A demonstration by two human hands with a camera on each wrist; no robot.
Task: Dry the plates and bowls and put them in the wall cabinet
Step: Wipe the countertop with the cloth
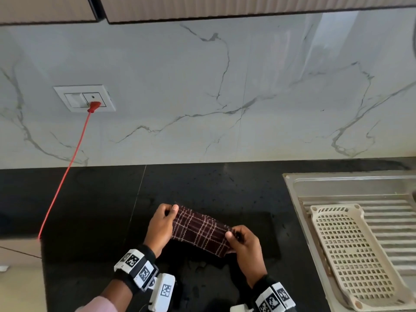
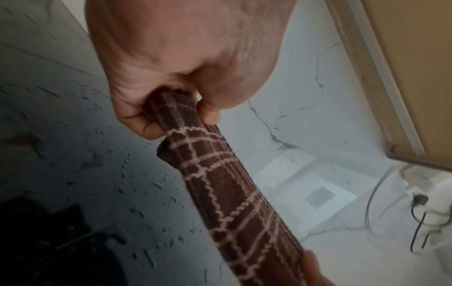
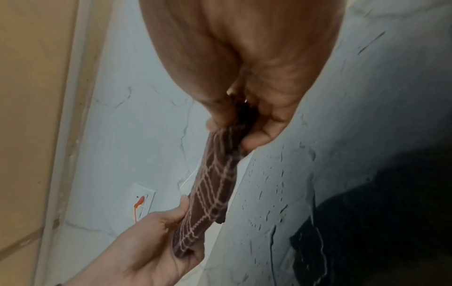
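- The left hand (image 1: pixel 160 226) pinched one end of a folded brown checked cloth (image 1: pixel 199 230), thumb on top and fingers curled under the edge; the left wrist view showed the fabric bunched between thumb and fingers (image 2: pixel 137 120).
- The right hand (image 1: pixel 244 246) pinched the opposite end in the same manner, its thumb pressed on the upper face and its fingers wrapped beneath.
- In the right wrist view the cloth (image 3: pixel 215 181) ran taut from the right hand's fingers (image 3: pixel 257 135) down to the left hand (image 3: pixel 156 241).
- The cloth was held stretched between both hands just above a black countertop (image 1: pixel 94 199), folded into a narrow band with pale wavy lines crossing it in a grid.
- Beneath the hands lay a dark rectangular mat (image 1: pixel 265 235) on the countertop; whether the cloth touched it could not be told.
- Water droplets speckled the countertop (image 2: pixel 110 174) in the left wrist view.
- To the right sat a steel sink drainboard (image 1: pixel 337 190) carrying a beige perforated plastic tray (image 1: pixel 351 251), which held no dishes.
- No plates or bowls showed in any view.
- Behind the countertop rose a white marble-patterned wall (image 1: pixel 225 86), with a socket plate (image 1: pixel 84 98) at the left and a red plug (image 1: pixel 94 106) in it; a red cord (image 1: pixel 67 170) ran down from it towards the counter's left edge.
- Along the top hung the ribbed undersides of wall cabinets (image 1: pixel 202 6), doors closed.
- Both wrists wore bands with black-and-white marker tags (image 1: pixel 137 266).
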